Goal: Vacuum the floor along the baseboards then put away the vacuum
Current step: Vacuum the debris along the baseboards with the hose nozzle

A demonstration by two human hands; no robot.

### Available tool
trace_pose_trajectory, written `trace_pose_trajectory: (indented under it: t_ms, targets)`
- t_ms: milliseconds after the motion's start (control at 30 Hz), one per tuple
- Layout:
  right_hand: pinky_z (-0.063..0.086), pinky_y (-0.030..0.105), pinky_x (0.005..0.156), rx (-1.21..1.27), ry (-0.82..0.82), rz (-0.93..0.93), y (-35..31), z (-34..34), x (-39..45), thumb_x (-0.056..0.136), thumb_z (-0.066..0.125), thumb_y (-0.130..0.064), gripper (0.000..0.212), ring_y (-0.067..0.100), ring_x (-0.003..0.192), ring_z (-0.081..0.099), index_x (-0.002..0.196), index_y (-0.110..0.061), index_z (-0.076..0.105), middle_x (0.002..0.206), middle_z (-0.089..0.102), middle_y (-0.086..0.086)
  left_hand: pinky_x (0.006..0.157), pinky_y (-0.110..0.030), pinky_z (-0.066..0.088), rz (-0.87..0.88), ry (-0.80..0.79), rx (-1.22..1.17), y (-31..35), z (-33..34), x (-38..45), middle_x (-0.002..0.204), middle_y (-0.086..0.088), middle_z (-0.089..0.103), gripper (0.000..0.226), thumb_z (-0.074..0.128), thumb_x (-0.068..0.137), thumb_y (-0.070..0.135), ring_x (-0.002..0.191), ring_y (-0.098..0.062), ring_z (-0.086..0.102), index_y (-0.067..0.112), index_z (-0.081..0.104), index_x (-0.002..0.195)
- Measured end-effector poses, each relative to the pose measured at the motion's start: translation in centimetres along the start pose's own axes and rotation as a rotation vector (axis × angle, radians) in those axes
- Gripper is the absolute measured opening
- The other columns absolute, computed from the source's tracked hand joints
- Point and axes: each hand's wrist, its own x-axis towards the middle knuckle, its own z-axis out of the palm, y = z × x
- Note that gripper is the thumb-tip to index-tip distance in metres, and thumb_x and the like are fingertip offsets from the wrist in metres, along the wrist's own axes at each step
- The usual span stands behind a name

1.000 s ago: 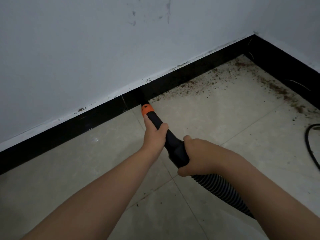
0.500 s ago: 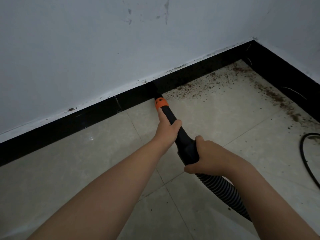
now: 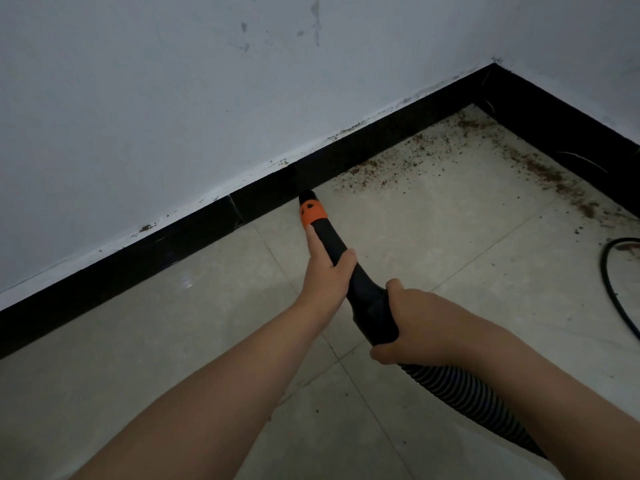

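A black vacuum nozzle (image 3: 367, 299) with an orange collar (image 3: 311, 211) points at the foot of the black baseboard (image 3: 173, 244); its tip touches the floor beside the board. My left hand (image 3: 329, 271) grips the nozzle just behind the collar. Further back, my right hand (image 3: 412, 323) grips the thick end where the ribbed hose (image 3: 460, 393) joins. The hose runs off to the lower right. Brown dirt (image 3: 391, 168) lies along the baseboard to the right of the tip.
A second black baseboard (image 3: 561, 126) meets the first at the room corner, upper right, with more brown dirt (image 3: 554, 181) along it. A black cable (image 3: 613, 282) curves over the beige floor tiles (image 3: 173, 341) at the right edge. White wall (image 3: 173, 98) stands above.
The nozzle tip has slid to the right along the baseboard, closer to the dirt, with both hands holding on. The view has followed it.
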Motion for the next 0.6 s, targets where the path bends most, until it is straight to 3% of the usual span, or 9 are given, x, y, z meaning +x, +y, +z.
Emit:
trace_pose_trajectory:
  t_ms: [67, 267, 433, 600]
  targets:
    - [0.038, 0.019, 0.05, -0.024, -0.037, -0.049, -1.1, 0.7, -0.5, 0.077, 0.07, -0.038, 0.043, 0.004, 0.062, 0.047, 0.081, -0.025, 0.028, 0.078, 0.046, -0.006, 0.077, -0.019, 0.041, -0.01, 0.045, -0.023, -0.3, -1.0, -1.5, 0.118, 0.007, 0.036, 0.072, 0.042, 0.098, 0.018, 0.091, -0.007, 0.047, 0.029, -0.009, 0.147]
    - [0.032, 0.02, 0.044, -0.073, -0.05, -0.153, -4.1, 3.1, -1.3, 0.076, 0.069, -0.037, 0.049, 0.005, 0.057, 0.042, 0.071, -0.027, 0.021, 0.073, 0.043, -0.006, 0.087, -0.022, 0.035, -0.06, 0.133, -0.046, -1.7, -4.2, -4.8, 0.121, 0.009, 0.032, 0.069, 0.04, 0.098, 0.017, 0.1, -0.008, 0.043, 0.03, -0.006, 0.148]
    - [0.037, 0.022, 0.047, -0.048, -0.077, -0.131, -4.9, 4.0, -0.7, 0.076, 0.069, -0.037, 0.044, 0.007, 0.06, 0.044, 0.089, -0.018, 0.032, 0.076, 0.045, -0.005, 0.09, -0.026, 0.038, -0.113, 0.13, -0.015, -2.5, -5.2, -4.8, 0.125, 0.003, 0.036, 0.069, 0.041, 0.098, 0.018, 0.106, -0.014, 0.043, 0.029, -0.004, 0.149]
    - [0.037, 0.022, 0.048, -0.016, -0.021, -0.078, -4.2, 3.4, 0.5, 0.075, 0.07, -0.039, 0.048, 0.007, 0.062, 0.046, 0.093, -0.017, 0.032, 0.077, 0.045, -0.005, 0.094, -0.028, 0.039, -0.116, 0.113, 0.013, -1.8, -4.7, -2.7, 0.138, -0.003, 0.034, 0.071, 0.042, 0.098, 0.019, 0.106, -0.015, 0.041, 0.028, -0.007, 0.148]
